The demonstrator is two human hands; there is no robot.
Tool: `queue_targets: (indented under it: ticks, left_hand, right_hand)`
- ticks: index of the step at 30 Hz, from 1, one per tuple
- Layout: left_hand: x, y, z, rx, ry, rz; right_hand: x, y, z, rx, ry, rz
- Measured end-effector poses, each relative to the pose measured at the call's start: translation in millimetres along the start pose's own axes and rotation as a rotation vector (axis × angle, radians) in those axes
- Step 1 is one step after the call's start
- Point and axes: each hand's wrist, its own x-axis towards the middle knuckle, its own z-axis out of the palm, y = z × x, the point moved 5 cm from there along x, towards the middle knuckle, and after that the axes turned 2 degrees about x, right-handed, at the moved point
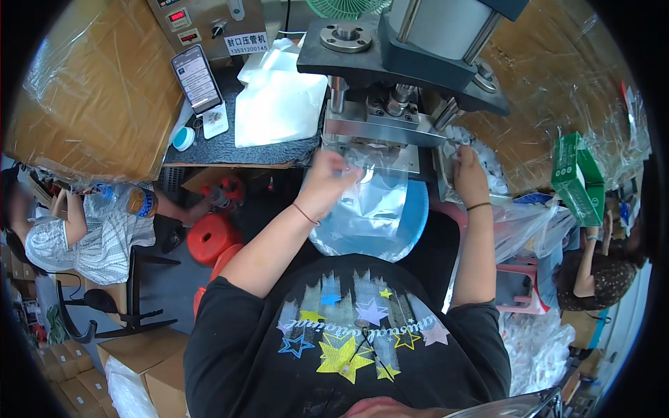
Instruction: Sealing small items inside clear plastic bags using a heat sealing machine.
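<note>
My left hand, slightly smeared by motion, is closed at the upper left edge of a clear plastic pouch. That pouch lies just in front of the press, above a light blue basin between my legs. More shiny film shows in the basin. My right hand is over a metal tray of small white pieces, to the right of the press. Its fingers are curled; whatever they pinch is too small to tell.
A stack of white pouches lies on the dark bench left of the press, beside a propped phone and a small round tub. Large cartons flank the bench. A red stool and other people sit at both sides.
</note>
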Motion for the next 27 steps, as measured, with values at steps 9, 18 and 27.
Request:
queue_targets:
  ticks: [9, 18, 27]
  left_hand:
    - [-2.4, 49.7, -78.7, 1.388, 0.117, 0.63]
    - [-34.6, 34.5, -50.3, 0.212, -0.159, 0.085]
    - [-61.5, 28.1, 22.6, -0.142, -0.54, -0.161]
  right_hand:
    - [-20.4, -20.3, -40.3, 0.085, -0.008, 0.15]
    - [-42.5, -141.2, -18.8, 0.617, -0.323, -0.304]
    - [-24.2, -165.2, -27.8, 0.638, -0.088, -0.36]
